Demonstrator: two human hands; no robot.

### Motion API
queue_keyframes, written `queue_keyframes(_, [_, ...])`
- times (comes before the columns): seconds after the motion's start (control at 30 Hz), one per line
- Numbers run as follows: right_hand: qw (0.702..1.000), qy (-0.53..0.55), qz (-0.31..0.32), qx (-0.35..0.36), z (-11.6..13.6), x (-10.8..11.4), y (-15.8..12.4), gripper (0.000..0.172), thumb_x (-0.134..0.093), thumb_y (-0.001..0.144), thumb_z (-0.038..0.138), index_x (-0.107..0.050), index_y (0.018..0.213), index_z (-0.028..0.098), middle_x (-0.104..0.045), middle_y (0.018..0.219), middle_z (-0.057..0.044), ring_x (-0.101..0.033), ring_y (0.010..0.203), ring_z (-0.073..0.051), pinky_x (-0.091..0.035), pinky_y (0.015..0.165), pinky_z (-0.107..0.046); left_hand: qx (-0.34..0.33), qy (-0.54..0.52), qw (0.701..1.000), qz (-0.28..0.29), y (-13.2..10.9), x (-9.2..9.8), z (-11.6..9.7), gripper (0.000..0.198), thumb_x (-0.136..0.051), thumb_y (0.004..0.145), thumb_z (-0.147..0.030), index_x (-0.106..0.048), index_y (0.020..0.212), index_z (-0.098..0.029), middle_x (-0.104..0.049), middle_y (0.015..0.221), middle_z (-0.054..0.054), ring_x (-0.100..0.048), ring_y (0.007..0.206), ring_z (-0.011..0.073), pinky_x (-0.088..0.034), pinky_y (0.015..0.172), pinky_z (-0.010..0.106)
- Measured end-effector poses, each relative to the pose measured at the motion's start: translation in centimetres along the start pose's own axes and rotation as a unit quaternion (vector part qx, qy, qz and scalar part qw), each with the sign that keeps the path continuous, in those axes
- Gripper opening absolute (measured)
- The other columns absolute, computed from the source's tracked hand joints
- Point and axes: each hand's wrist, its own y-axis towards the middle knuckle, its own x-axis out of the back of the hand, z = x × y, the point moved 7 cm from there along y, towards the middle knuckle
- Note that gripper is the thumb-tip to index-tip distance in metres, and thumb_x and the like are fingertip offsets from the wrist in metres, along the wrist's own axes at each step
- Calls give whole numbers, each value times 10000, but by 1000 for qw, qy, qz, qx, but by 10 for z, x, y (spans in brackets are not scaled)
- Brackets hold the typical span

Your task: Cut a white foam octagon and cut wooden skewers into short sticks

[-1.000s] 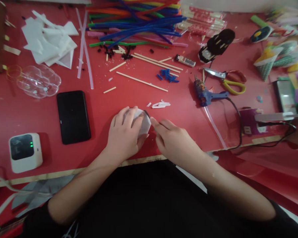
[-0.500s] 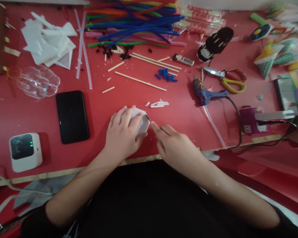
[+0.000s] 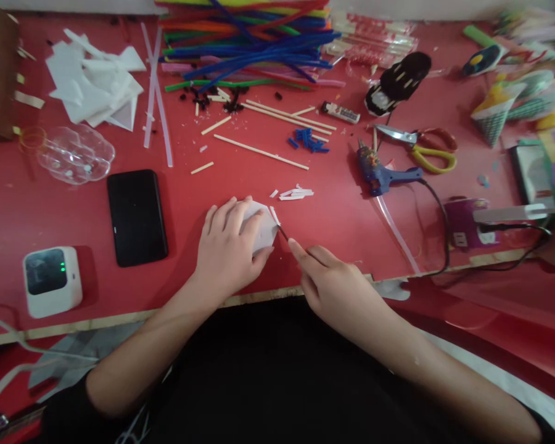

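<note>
My left hand [image 3: 229, 246] lies flat with spread fingers on a small white foam piece [image 3: 264, 229], pressing it to the red table [image 3: 342, 209] near the front edge. My right hand [image 3: 333, 280] is closed around a thin dark blade tool [image 3: 283, 232]. The tool's tip touches the right edge of the white piece. A narrow white sliver [image 3: 274, 215] lies at that edge. More white slivers [image 3: 293, 193] lie just beyond.
A black phone [image 3: 137, 216] and a white device [image 3: 52, 280] lie to the left. A blue glue gun [image 3: 382, 176], scissors [image 3: 425, 151], wooden sticks [image 3: 261, 151], pipe cleaners [image 3: 250, 43], white foam scraps [image 3: 95, 80] and a clear plastic shell [image 3: 74, 154] crowd the back.
My right hand has drawn back toward me along the white piece's right edge, and a thin white sliver now lies at that edge. My left hand has stayed put.
</note>
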Motion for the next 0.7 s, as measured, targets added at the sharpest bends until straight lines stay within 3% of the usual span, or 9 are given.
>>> queue_keyframes(0.1, [1000,20,-11,1,-3,1,-5,584,-439,909,106,-542,1483,135,-685,939,-62,-485,474,-113,-280,458,-290,4,-4,1000,9,1,1,0,587,-643,874,-402,-585,1396,-139,-492,1547,185,-429,1427,411,-275,1198,611])
queue_keyframes(0.2, [997,75,-3,8,-10,-1,-7,572,-435,918,119,-545,1480,139,-685,945,-76,-584,580,-151,-390,522,-291,2,-14,1000,23,2,1,3,573,-629,864,-357,-581,1395,-145,-485,1561,164,-398,1445,416,-231,1213,637])
queue_keyframes(0.37, [985,170,-26,0,-30,3,-4,543,-446,928,162,-564,1458,136,-687,1015,-97,-675,800,-203,-518,706,-333,-47,-46,996,66,-1,1,7,650,-565,762,-146,-545,1410,-185,-393,1638,99,-208,1529,455,-114,1196,742])
queue_keyframes(0.47, [982,166,-90,-11,-42,11,-4,528,-452,924,178,-585,1430,104,-684,962,-94,-670,774,-200,-513,678,-323,-36,-79,996,17,-6,9,13,711,-545,748,-109,-464,1449,-192,-399,1627,126,-234,1534,410,-146,1208,707])
queue_keyframes(0.57, [977,150,-151,-23,-47,19,-5,510,-471,916,173,-608,1401,97,-664,889,-75,-643,722,-185,-494,640,-308,19,-89,994,-66,-11,15,25,672,-639,837,-289,-394,1448,-152,-453,1558,205,-331,1488,407,-244,1209,640])
queue_keyframes(0.7, [972,166,-169,-6,-38,21,1,505,-469,924,172,-599,1404,85,-646,880,-73,-631,723,-179,-495,651,-306,57,-79,989,-110,-15,5,39,1008,-761,739,-684,-297,1460,-155,-402,1546,288,-346,1458,473,-340,1148,654])
